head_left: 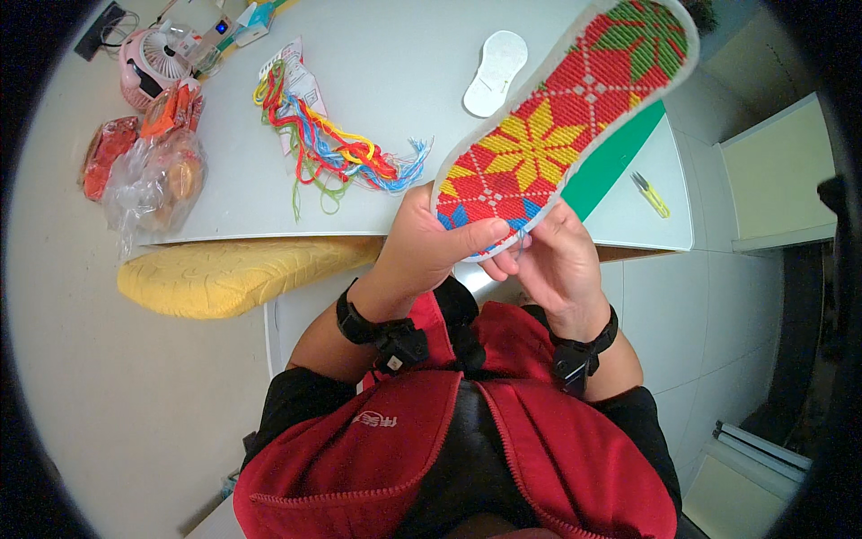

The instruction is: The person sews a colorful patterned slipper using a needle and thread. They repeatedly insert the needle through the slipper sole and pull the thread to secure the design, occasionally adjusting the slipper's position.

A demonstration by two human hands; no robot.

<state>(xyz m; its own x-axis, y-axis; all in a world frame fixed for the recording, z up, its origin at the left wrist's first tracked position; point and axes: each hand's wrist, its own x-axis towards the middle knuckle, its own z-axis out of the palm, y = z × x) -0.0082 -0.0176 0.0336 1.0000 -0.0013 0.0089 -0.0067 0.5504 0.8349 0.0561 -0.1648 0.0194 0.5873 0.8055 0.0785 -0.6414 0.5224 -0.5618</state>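
An embroidered insole [539,141] with red ground and yellow, green and blue star motifs is held up over the table. My left hand [438,236] grips its lower end, the thumb lying on the stitched face near the blue part. At the lower right edge of the insole, my right hand [559,263] has its fingertips bent together by a blue thread [520,241]. Whether a needle is between those fingers cannot be told. Skeins of coloured embroidery thread [337,145] lie to the left. Yellow-handled thread snips [651,195] rest on the table at right.
The white table [229,209] bears a small white insole [495,74], a green sheet [616,158], a pink fan [151,67] and plastic bags of packaged food [158,168]. A yellow cushion [242,273] sits at the table's front left edge.
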